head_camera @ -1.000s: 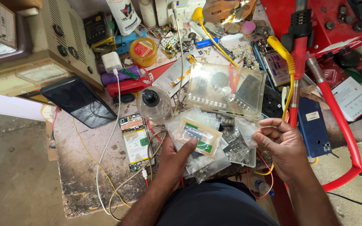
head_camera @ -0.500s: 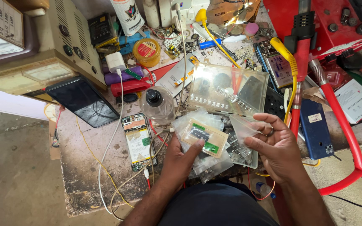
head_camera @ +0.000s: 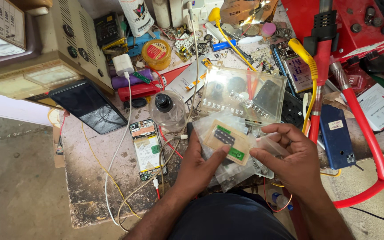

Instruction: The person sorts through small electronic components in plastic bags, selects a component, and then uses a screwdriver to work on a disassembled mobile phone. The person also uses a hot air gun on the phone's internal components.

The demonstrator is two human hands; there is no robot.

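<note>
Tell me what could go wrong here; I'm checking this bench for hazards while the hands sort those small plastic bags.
The left hand and right hand hold a loose stack of bags; lower ones might slip out. The glass bottle stands right beside the left hand, so it could get knocked. Loose wires trail off the bench edge and might snag.

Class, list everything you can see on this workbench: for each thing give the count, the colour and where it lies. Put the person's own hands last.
Small plastic packets: several, clear, one with a tan card, held at the bench's front edge.
Opened phone: one, back removed, left of the packets.
Black phone: one, screen up, far left of the bench.
Clear bottle: one, black cap, behind the opened phone.
Clear plastic box: one, behind the packets.
Blue phone: one, right of the hands.
White charger: one, with cable, rear left.
Left hand: holding the packets.
Right hand: on the packets' right side.
</note>
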